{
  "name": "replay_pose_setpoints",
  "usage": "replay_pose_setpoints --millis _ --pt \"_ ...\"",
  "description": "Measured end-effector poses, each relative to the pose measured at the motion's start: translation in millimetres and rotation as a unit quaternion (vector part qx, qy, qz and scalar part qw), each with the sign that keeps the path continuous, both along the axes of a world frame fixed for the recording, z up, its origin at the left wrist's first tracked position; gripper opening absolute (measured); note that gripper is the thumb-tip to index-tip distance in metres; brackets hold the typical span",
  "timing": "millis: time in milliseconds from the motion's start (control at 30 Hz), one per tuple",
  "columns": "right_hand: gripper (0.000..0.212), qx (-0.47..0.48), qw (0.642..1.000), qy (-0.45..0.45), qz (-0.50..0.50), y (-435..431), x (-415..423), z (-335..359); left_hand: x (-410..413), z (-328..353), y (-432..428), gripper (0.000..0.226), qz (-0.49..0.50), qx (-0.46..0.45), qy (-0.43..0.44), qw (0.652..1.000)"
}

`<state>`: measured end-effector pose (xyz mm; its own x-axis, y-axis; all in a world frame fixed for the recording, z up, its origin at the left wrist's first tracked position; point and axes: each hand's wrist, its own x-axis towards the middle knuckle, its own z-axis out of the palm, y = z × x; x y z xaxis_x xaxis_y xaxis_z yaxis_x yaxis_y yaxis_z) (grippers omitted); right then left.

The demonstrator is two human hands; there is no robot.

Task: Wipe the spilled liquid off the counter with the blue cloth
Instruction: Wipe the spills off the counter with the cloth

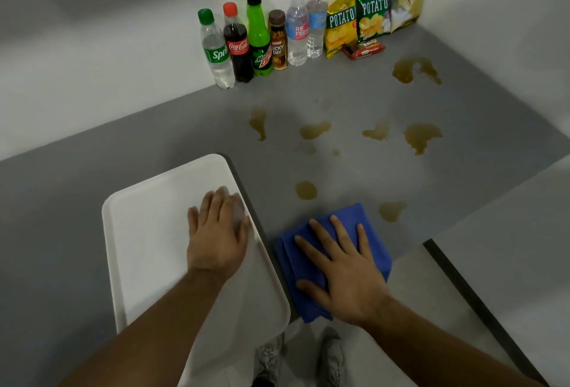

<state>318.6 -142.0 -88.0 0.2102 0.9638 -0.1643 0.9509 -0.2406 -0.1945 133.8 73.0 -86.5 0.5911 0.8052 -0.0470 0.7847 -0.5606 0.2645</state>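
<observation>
Folded blue cloth [364, 226] at the near counter [462, 146] edge, beneath the flat, outspread right hand [345, 275]; brown spills [422, 137] lie beyond. Soft, light and limp, it probably needs palm pressure rather than a pinch. Left hand [216, 238] rests flat on the white tray [148, 232]

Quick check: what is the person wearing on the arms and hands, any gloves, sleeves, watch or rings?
Nothing worn shows. The left hand and right hand are bare, without gloves, rings or a watch; both forearms are uncovered to the frame edge, no sleeve in view.
</observation>
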Motion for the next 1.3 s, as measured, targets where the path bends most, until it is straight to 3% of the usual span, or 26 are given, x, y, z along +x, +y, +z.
replay_pose_setpoints --millis 500,733,900,1067,1300 --pt "0.072 0.007 0.999 -0.011 -0.043 88 14 -3 1 -5 -1 0.068 0.02 0.0 -0.012 1.0" --pt "0.079 0.003 0.992 -0.035 -0.121 67 8 -7 1 -7 0 0.068 0.021 0.003 -0.016 1.0" --pt "0.075 -0.019 0.997 -0.031 -0.074 48 -23 -9 2 -8 2 0.065 0.021 0.003 -0.015 1.0" --pt "0.069 0.0 1.0 -0.013 -0.016 93 -12 -6 2 -8 1 0.063 0.021 -0.001 -0.021 1.0" --pt "0.076 0.007 0.998 -0.033 -0.057 134 34 -2 3 -2 1 0.066 0.024 -0.006 -0.018 1.0"
